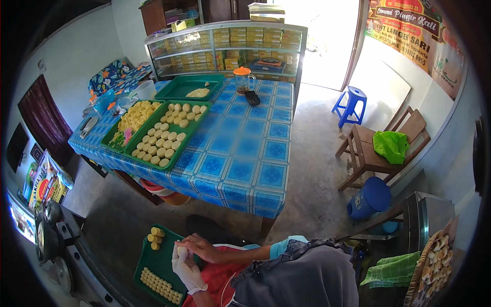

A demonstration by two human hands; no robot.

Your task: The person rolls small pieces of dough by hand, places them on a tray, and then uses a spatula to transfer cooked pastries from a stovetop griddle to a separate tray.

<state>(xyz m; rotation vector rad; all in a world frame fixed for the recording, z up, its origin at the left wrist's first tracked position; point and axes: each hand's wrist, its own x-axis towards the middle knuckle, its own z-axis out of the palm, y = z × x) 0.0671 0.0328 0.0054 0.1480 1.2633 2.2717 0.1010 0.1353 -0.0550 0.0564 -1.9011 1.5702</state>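
Note:
My left hand (187,271), in a thin white glove, is closed around a small pale lump of dough (182,251), mostly hidden by the fingers. The bare fingers of my right hand (202,247) press against the same lump from above. Just beneath both hands lies a green tray (144,260). Rows of small pale dough balls (161,286) fill its near part, and several larger yellowish balls (156,236) sit at its far end. Red cloth (217,271) and a grey apron (302,276) cover my lap and body.
A blue tiled-pattern tablecloth (240,169) covers the table ahead. It carries a green tray of round dough pieces (161,143), yellow crumbly mix (138,116) and a glass jug (243,82). A stove with a wok (47,238) stands left; a basket of baked rounds (437,261) is right.

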